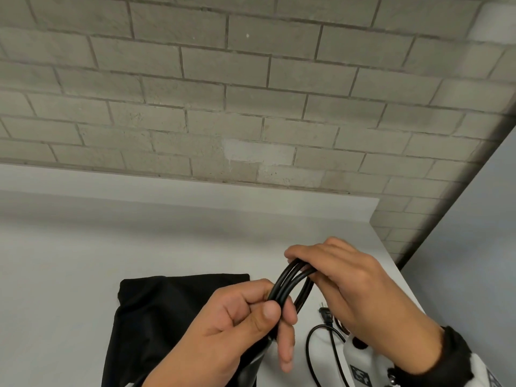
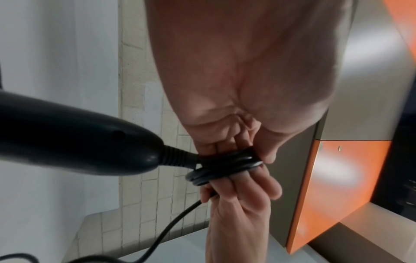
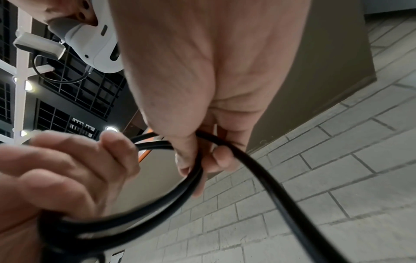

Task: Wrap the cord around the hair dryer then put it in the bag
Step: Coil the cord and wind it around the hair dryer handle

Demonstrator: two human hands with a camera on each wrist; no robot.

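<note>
Grey brick wall [image 1: 251, 93] behind a pale grey table [image 1: 69, 261]; that is my backdrop in the head view.

The black cord [image 1: 290, 283] is gathered into several loops held up above the table, between both hands. I see the left hand [image 1: 237, 322] pinching the near end of the loop bundle, thumb pressed over the strands against the curled forefinger, the other fingers hanging straighter below. The right hand [image 1: 349, 280] holds the far end of the loops, fingers curled over them.

In the left wrist view the hair dryer's [image 2: 67, 135] black handle hangs just beside the left hand, its ribbed strain relief leading straight into the coils there. The dryer's body I cannot make out in the head view.

A loose run of cord drops from the hands to the table, and the plug [image 1: 325, 314] lies on the table under the right hand.

The black fabric bag [image 1: 167, 308] lies flat on the table, left of the hands.
</note>
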